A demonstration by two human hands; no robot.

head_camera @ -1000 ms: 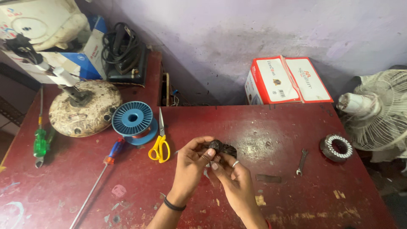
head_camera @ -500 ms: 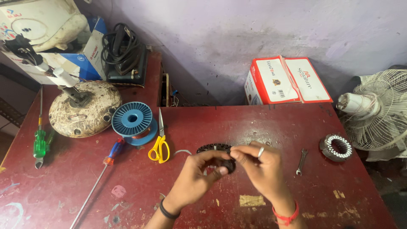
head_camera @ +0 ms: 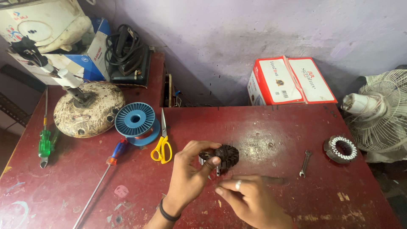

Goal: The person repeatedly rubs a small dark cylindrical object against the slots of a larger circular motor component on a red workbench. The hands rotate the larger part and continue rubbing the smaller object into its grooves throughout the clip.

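Broadly, a worn red table (head_camera: 263, 127) carries everything, its bare middle left free as working room. At the right edge stands one white fan (head_camera: 377, 123), grille facing in. One red-and-white box (head_camera: 292, 80) sits against the wall at the back, out of the way, and one round mottled base (head_camera: 89, 108) with a tilted stem sits back left. Beside it lies one blue spool (head_camera: 135, 121), flat on its flange so it cannot roll.

One long screwdriver (head_camera: 99, 182) and one green-handled one (head_camera: 44, 144) lie to the left, and one pair of yellow scissors (head_camera: 162, 146) lies near the spool, handles toward the person, within reach. One ringed stator (head_camera: 340, 148) rests far right, one small spanner (head_camera: 304, 163) between it and the hands.

Left hand (head_camera: 188, 178) is lifted just above the table's centre, fingers curled, thumb and fingertips pinching the one dark core (head_camera: 224, 156) by its rim so its face stays exposed. Right hand (head_camera: 250, 197), one ring on it, is just below the core, fingers loosely extended together; it holds nothing I can make out.
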